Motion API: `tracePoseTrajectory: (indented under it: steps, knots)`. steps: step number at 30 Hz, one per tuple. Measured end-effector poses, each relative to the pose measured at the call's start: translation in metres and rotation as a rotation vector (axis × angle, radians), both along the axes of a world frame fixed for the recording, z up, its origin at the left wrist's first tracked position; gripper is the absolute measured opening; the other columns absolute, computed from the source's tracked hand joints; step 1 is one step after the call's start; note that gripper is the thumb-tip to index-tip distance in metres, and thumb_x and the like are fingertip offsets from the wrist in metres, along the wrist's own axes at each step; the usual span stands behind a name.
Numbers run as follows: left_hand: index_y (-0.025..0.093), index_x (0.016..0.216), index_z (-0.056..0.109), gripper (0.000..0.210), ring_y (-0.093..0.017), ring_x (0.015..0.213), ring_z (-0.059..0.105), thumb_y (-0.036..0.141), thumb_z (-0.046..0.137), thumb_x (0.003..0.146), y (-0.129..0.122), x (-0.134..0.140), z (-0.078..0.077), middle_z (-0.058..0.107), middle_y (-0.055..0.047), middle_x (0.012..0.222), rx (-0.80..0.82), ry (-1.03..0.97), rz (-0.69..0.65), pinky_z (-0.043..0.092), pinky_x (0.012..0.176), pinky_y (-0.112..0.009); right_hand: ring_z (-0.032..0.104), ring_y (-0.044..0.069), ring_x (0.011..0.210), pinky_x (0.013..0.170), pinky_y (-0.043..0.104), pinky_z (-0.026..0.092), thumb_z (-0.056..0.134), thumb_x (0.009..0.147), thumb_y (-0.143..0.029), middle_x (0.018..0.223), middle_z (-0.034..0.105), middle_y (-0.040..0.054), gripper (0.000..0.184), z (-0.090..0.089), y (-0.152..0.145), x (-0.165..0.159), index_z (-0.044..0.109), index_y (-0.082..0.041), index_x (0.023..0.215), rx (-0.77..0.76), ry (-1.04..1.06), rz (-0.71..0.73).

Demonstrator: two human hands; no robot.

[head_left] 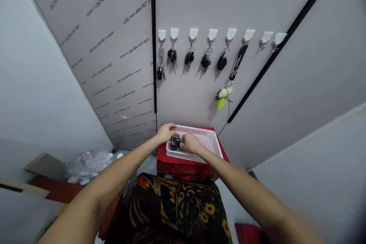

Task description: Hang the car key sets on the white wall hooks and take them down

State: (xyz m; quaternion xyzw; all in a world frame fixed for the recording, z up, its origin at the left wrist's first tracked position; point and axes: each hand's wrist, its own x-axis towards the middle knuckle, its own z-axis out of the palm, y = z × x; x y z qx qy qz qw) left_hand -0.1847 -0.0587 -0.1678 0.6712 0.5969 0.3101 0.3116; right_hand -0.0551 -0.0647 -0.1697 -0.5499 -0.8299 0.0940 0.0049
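A shallow white plastic basket (210,141) rests on a red surface in front of me, with a dark bunch of keys (175,143) at its left end. Over the basket's far left corner is my left hand (166,133), its fingers curled together beside the keys; what they pinch, if anything, is too small to make out. My right hand (191,143) reaches into the basket from the right, its fingers closed on the right side of the bunch. The fingers partly hide the keys.
Several white hooks (212,35) line the cabinet door, most with key bunches (206,60). A black lanyard (238,63) hangs there with a yellow-green charm (222,103). Two hooks at right (265,38) carry no keys. Clear plastic bags (88,166) lie at lower left.
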Motion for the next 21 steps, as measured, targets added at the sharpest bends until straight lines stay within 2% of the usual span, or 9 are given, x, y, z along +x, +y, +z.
tracePoseTrajectory:
  steps: [6, 10, 14, 17, 19, 21]
  knots:
    - [0.012, 0.088, 0.053, 0.034, -0.011, 0.081, 0.05, 0.003, 0.042, 0.058, 0.0, 0.004, -0.002, 0.057, -0.004, 0.089, 0.006, -0.016, -0.121, 0.037, 0.076, -0.022, 0.045, 0.007, 0.047, 0.044, 0.016, 0.029, 0.038, 0.055, -0.016, 0.053, 0.055, 0.002, 0.017, 0.026, 0.005, 0.009, 0.055, -0.014, 0.059, 0.042, 0.216, -0.03]
    - [0.012, 0.092, 0.051, 0.041, -0.01, 0.081, 0.05, -0.002, 0.039, 0.055, -0.001, 0.016, 0.008, 0.056, -0.003, 0.09, -0.057, -0.159, -0.211, 0.037, 0.076, -0.023, 0.043, 0.006, 0.043, 0.042, 0.015, 0.029, 0.038, 0.056, -0.015, 0.049, 0.054, 0.0009, 0.016, 0.048, 0.008, 0.018, 0.053, -0.014, 0.059, 0.069, 0.338, -0.046]
    - [0.009, 0.092, 0.049, 0.039, -0.011, 0.081, 0.049, -0.002, 0.038, 0.057, 0.002, 0.035, 0.029, 0.055, -0.007, 0.093, -0.053, -0.358, -0.221, 0.036, 0.076, -0.025, 0.042, 0.005, 0.04, 0.041, 0.015, 0.03, 0.039, 0.057, -0.016, 0.045, 0.051, -0.001, 0.012, 0.077, 0.011, 0.038, 0.05, -0.013, 0.058, 0.056, 0.467, -0.03]
    - [0.01, 0.098, 0.044, 0.042, -0.01, 0.083, 0.048, 0.0, 0.042, 0.058, 0.008, 0.051, 0.049, 0.053, -0.007, 0.095, -0.005, -0.507, -0.301, 0.035, 0.077, -0.024, 0.043, 0.006, 0.039, 0.04, 0.015, 0.033, 0.04, 0.057, -0.017, 0.044, 0.048, -0.0023, 0.008, 0.101, 0.013, 0.056, 0.047, -0.014, 0.058, 0.03, 0.601, -0.051]
    - [0.012, 0.102, 0.04, 0.046, -0.01, 0.085, 0.047, 0.004, 0.045, 0.058, 0.012, 0.062, 0.063, 0.052, -0.006, 0.097, 0.052, -0.529, -0.375, 0.035, 0.076, -0.024, 0.043, 0.006, 0.038, 0.04, 0.016, 0.034, 0.041, 0.058, -0.016, 0.043, 0.047, -0.0033, 0.005, 0.115, 0.014, 0.068, 0.045, -0.014, 0.058, -0.018, 0.703, -0.069]
    - [0.013, 0.099, 0.043, 0.041, -0.011, 0.084, 0.046, 0.01, 0.048, 0.059, 0.016, 0.073, 0.076, 0.053, -0.004, 0.094, 0.118, -0.471, -0.443, 0.036, 0.074, -0.023, 0.043, 0.006, 0.037, 0.039, 0.017, 0.036, 0.042, 0.058, -0.016, 0.042, 0.046, -0.004, 0.003, 0.128, 0.014, 0.077, 0.044, -0.014, 0.058, -0.069, 0.8, -0.093]
